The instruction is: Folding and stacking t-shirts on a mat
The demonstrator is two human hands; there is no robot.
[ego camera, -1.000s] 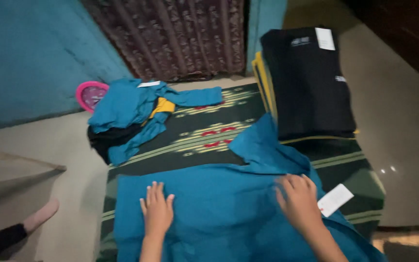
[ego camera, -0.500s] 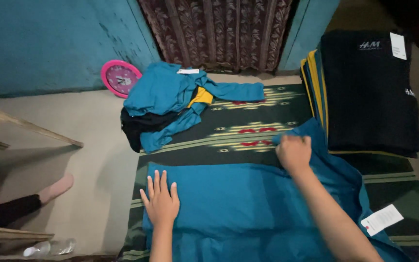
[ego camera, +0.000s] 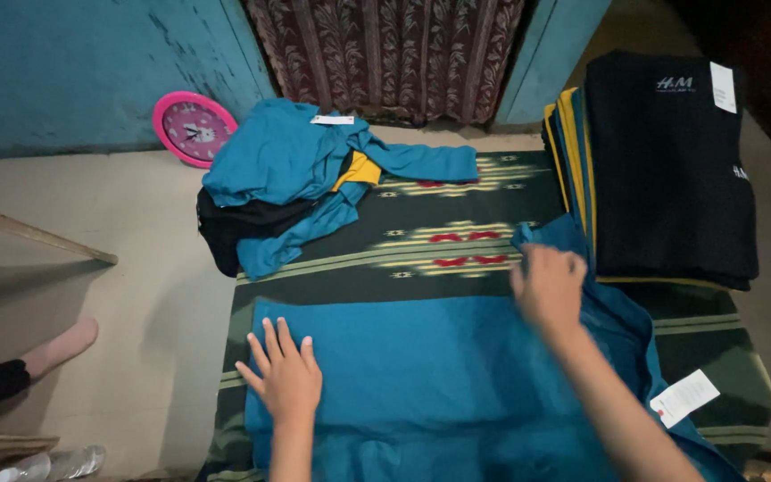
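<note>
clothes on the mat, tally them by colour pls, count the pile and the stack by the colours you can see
Teal: 3, the spread garment under both hands, one in the loose pile, one layer in the folded stack
Black: 2, pile, stack top
Yellow: 2, pile, stack edge
Total: 7 visible; more may be hidden.

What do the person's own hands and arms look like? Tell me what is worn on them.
Both the left hand and the right hand are bare: no gloves, and no rings, watch or bracelets that show. The forearms are bare too, with no sleeve reaching into view. Fingernails look short and unpainted, though the picture is dim.
</note>
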